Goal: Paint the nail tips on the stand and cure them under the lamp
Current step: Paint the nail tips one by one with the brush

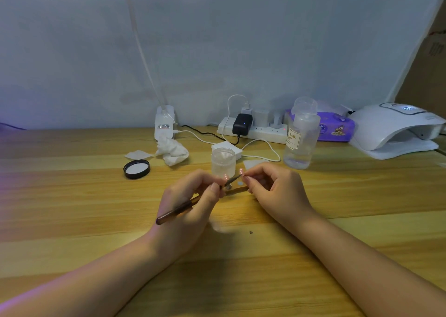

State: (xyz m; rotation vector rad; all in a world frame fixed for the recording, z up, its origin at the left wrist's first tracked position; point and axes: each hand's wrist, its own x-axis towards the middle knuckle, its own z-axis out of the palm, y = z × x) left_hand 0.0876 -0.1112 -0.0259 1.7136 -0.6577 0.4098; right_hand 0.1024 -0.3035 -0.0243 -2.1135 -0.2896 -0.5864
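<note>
My left hand (193,196) grips a thin brown brush (176,211), its bristle end pointing right towards a small pale nail tip (240,171). My right hand (272,186) pinches that nail tip's holder between thumb and forefinger. Between and under the hands lies the nail stand (237,188) with small round metal discs, mostly hidden by my fingers. An open clear jar (223,162) stands just behind the hands. The white curing lamp (395,129) sits at the far right of the wooden table.
A black jar lid (136,169) lies left of the jar. Crumpled tissue (171,150) and cotton pads (138,154) lie behind it. A clear pump bottle (300,138), a power strip (253,131) with chargers and cables, and a purple wipes pack (335,128) line the back.
</note>
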